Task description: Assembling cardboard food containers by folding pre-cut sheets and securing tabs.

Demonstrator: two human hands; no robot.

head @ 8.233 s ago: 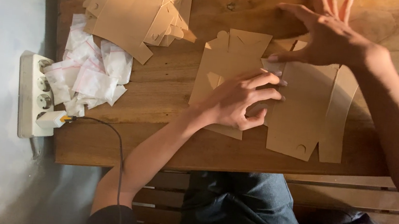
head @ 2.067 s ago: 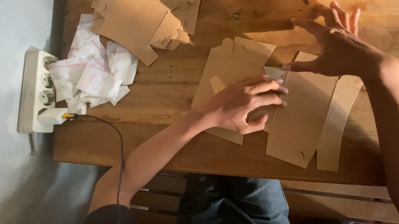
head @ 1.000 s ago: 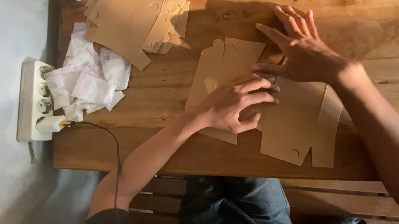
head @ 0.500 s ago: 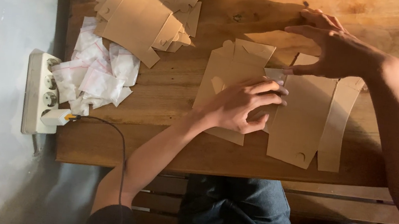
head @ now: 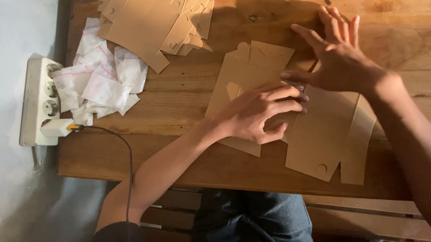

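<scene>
Pressing down on a flat brown cardboard box blank (head: 325,143), the left hand (head: 259,115) lies palm-down with its fingers curled over the blank's middle fold, near the front edge of the wooden table (head: 179,160). The right hand (head: 339,59) rests just beyond it, fingers spread and flat, its heel on the blank's far part and its fingertips on bare wood; neither hand grips anything, both only bear down. The blank lies unfolded, one long flap with a half-round notch reaching to the table's front edge on the right.

Towards the far left corner lies a loose stack of cardboard blanks (head: 152,13) of the same colour, well apart from the hands. Just beside it, along the left edge, sits a heap of small clear plastic bags (head: 102,80). A white power strip (head: 41,100) is just off the table's left edge, with a plug and a dark cable (head: 128,165) running from it towards the person.
</scene>
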